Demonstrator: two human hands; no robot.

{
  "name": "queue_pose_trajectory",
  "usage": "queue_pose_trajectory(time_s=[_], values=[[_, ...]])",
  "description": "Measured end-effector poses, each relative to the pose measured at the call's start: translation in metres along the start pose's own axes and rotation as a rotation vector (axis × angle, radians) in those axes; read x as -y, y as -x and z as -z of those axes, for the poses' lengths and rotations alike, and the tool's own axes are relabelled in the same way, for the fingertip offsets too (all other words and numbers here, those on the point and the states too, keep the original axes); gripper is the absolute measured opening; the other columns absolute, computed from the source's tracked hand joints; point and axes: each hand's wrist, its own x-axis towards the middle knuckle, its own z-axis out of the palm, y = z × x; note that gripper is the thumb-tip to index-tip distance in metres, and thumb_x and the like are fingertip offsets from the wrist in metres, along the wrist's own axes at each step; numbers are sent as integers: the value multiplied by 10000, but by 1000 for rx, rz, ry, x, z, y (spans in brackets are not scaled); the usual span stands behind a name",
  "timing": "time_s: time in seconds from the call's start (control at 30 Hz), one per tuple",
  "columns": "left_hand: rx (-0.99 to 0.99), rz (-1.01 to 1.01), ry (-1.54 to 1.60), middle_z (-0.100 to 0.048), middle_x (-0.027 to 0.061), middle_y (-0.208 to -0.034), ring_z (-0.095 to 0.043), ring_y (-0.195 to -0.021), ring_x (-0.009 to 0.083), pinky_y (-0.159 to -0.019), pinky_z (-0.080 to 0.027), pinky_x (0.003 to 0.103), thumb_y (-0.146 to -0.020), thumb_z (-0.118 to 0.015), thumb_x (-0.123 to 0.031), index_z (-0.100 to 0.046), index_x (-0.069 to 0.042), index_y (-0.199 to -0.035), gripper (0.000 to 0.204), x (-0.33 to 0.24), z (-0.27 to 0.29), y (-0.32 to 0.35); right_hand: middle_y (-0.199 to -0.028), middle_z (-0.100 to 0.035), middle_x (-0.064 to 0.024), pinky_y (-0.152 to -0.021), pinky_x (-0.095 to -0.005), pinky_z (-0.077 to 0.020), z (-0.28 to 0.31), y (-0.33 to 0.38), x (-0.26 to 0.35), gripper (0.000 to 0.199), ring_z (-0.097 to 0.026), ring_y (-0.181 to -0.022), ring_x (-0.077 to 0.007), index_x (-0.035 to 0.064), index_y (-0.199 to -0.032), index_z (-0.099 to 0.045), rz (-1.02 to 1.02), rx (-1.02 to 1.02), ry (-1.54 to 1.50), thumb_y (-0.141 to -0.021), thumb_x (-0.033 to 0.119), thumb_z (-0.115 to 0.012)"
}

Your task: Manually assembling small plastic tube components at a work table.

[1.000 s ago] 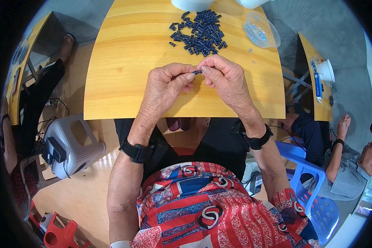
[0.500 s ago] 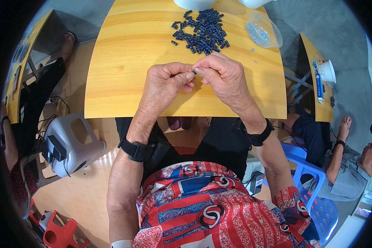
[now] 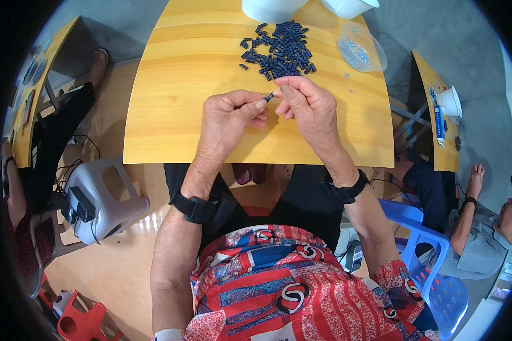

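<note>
1 small dark part (image 3: 269, 98) is held above the near half of the yellow table (image 3: 176, 113), tilted, its right end higher. The left hand (image 3: 231, 116) pinches its lower end, thumb closed against forefinger. The right hand (image 3: 310, 111) is at its upper end, thumb and forefinger nearly together; whether they grip the part or something tiny, I cannot tell. Just beyond the hands lies a loose pile of dark parts (image 3: 287, 48). To its right stands a clear tub (image 3: 379, 50) with small shiny pieces inside, and 2 white containers (image 3: 273, 10) stand at the far edge.
</note>
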Motion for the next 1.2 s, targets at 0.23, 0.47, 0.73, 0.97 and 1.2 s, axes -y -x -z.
queue_pose_trajectory(time_s=[0.23,0.47,0.73,0.97,1.2], values=[[-8,-21,-9,-680,102,-814,-653,-723,136,-663,-555,247,-875,-628,-50,-667,54,-970,146,3,0,-2,-853,-617,-130,-599,-317,-514,4,2,-3,221,-638,-720,-248,-1,-1010,-586,575,63,561,-816,88,-644],[-9,-11,-62,-685,94,-843,-647,-749,125,-684,-547,241,-862,-635,-35,-676,53,-961,138,-3,0,-5,-839,-587,-117,-619,-336,-519,-1,3,2,323,-624,-742,-273,1,-1031,-553,613,76,757,-779,155,-683],[7,45,-8,-688,76,-876,-622,-797,112,-756,-506,228,-840,-648,-21,-690,33,-948,127,-5,5,-8,-742,-554,-108,-575,-333,-513,-11,-2,-3,241,-616,-677,-249,13,-900,-549,663,38,874,-720,114,-675],[99,59,2,-688,69,-880,-624,-798,106,-754,-508,231,-872,-625,-73,-679,31,-984,162,-1,9,-8,-656,-525,-75,-512,-333,-495,-6,-7,-2,153,-596,-585,-229,32,-798,-535,729,-5,887,-709,89,-648],[200,8,-250,-689,69,-885,-622,-793,88,-731,-505,220,-891,-606,-120,-672,42,-1007,210,-10,7,-6,-636,-503,-62,-497,-326,-490,-3,-5,-4,164,-588,-564,-217,54,-757,-503,741,9,898,-688,80,-649]])
